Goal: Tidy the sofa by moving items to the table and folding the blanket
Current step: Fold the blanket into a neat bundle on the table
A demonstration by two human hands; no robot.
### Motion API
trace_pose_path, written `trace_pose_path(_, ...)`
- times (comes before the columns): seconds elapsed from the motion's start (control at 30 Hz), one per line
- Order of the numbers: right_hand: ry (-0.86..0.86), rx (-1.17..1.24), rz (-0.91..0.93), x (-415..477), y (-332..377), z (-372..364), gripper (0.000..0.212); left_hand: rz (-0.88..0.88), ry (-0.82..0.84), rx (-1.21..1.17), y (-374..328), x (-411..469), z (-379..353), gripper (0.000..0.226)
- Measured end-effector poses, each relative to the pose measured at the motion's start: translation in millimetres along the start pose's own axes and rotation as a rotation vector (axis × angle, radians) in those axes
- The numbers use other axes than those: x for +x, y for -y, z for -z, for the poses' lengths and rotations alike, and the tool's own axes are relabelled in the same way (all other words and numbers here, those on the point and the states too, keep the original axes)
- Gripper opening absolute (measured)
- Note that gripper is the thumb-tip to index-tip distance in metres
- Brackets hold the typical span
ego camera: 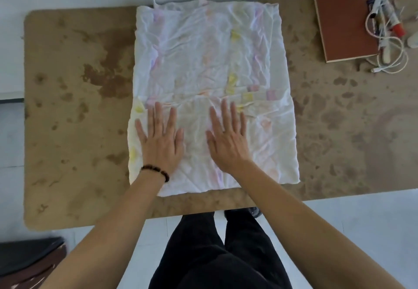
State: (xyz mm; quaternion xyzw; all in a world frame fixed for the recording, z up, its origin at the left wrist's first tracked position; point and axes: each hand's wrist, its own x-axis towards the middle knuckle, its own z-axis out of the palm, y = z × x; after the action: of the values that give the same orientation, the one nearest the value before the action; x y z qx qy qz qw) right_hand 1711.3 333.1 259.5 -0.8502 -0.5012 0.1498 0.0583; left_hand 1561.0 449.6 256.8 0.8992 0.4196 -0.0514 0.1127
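Blanket (210,73): white, faint pastel print, creased; lies as a layered rectangle on the table (74,107). Left hand (161,140) and right hand (227,141): both spread flat, fingers straight, pressing the blanket's near part side by side. Book (343,23), markers (384,17), cable (393,62): well to the right of the blanket, level with its far edge; judged already moved. Judged left: smoothing, perhaps one further fold; sofa not in view. Writing: none legible; marker labels too blurred.
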Motion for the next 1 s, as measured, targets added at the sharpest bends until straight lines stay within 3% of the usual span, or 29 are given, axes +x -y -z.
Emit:
trace_pose_path(0.1, 0.079, -0.069, 0.228, 33, -2, -17, 0.065, 0.053, 0.084, -0.001, 6, 37, -7, 0.059)
trace_pose_path(0.17, 0.084, -0.137, 0.26, 50, -45, -13, 0.068, 0.076, 0.128, 0.067, 24, 49, -10, 0.064)
trace_pose_path(0.3, 0.076, -0.161, -0.126, 50, -144, 17, 0.068, 0.071, 0.112, 0.088, 28, 54, -10, 0.073)
trace_pose_path(0.4, 0.047, -0.061, -0.355, 34, -172, 28, 0.061, 0.056, 0.083, 0.025, 27, 52, -10, 0.067)
trace_pose_path(0.47, -0.063, -0.04, -0.355, 28, -177, 38, 0.051, 0.056, -0.055, -0.105, 33, 53, -5, 0.059)
trace_pose_path(0.57, -0.166, -0.106, -0.185, 25, -181, 53, 0.038, 0.103, -0.287, -0.114, 51, 62, 4, 0.039)
trace_pose_path(0.67, -0.168, -0.159, -0.133, 29, -184, 64, 0.027, 0.054, -0.269, -0.015, 74, 67, 8, 0.039)
trace_pose_path(0.83, -0.156, -0.049, -0.315, 39, -189, 77, 0.036, -0.049, -0.26, 0.014, 88, 71, 12, 0.041)
trace_pose_path(1.0, -0.091, -0.016, -0.431, 55, -189, 68, 0.039, 0.187, -0.356, -0.077, 76, 88, 16, 0.049)
